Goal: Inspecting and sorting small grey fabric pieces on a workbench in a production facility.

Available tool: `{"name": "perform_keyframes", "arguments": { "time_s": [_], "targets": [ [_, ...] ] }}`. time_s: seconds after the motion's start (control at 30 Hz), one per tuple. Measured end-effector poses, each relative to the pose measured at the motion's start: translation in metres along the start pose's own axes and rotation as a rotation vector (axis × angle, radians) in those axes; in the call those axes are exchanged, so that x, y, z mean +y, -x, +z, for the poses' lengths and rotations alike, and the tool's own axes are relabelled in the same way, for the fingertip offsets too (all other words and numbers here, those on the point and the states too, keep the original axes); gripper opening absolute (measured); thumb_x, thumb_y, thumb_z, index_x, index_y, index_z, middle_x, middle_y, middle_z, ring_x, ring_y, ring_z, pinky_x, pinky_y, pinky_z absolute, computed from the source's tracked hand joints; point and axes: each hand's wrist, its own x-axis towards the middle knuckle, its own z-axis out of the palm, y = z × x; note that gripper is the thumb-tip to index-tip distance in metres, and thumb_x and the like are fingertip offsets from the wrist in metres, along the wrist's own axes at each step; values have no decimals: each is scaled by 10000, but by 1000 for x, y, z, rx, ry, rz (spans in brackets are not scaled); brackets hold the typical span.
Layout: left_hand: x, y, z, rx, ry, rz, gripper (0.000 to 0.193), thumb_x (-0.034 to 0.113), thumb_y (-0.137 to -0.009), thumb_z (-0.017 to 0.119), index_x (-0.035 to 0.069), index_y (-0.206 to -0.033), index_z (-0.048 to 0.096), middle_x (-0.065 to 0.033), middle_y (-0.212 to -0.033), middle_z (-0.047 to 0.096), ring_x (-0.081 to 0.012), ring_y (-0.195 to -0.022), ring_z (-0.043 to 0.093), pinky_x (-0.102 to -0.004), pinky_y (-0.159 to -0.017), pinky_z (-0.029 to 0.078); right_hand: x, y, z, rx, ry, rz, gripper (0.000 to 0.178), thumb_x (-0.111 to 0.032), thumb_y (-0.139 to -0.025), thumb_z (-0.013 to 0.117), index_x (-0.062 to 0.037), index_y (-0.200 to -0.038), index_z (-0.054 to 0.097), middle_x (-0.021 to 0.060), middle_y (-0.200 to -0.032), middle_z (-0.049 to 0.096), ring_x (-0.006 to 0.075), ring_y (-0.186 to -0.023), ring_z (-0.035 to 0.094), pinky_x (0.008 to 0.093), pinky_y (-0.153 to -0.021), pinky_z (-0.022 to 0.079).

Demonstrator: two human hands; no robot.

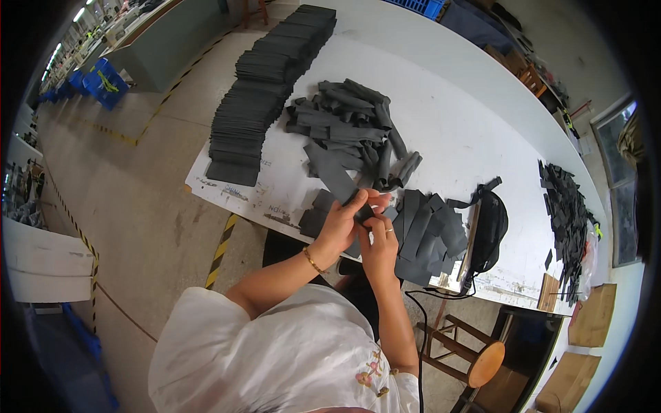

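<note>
Both hands meet over the near edge of a white table [454, 131]. My left hand [342, 224], with a gold bracelet at the wrist, and my right hand [379, 237], with a ring, grip one dark grey fabric strip [363, 212] between them. Just beyond the hands lies a loose heap of rolled and folded grey strips [351, 127]. To the right of my hands sits a fan of flat grey pieces [427, 230].
A long row of stacked flat grey pieces [265, 82] runs along the table's left edge. A black pouch with a strap [490, 227] and a pile of small dark scraps [568, 213] lie to the right. A wooden stool [475, 354] stands below; blue crates [103, 82] stand at far left.
</note>
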Motion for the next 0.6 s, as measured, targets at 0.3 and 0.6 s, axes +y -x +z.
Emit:
{"name": "perform_keyframes", "arguments": {
  "time_s": [0.3, 0.6],
  "targets": [
    [12, -6, 2, 47, 114, -105, 306, 274, -976, 552, -2, -1097, 606, -156, -1088, 659, -272, -1082, 616, -391, -965, 472, 8, 6, -20, -152, -123, 134, 201, 16, -799, 697, -11, -943, 560, 154, -971, 592, 287, -724, 627, 364, -619, 505],
    [13, -5, 15, 9, 115, 29, 304, 264, -1001, 507, -10, -1103, 588, -103, -905, 662, -282, -957, 654, -397, -920, 505, 10, -15, -22, -55, -187, -26, 121, 36, -804, 697, 12, -858, 592, 147, -904, 628, 253, -640, 616, 312, -559, 487]
  ]
}}
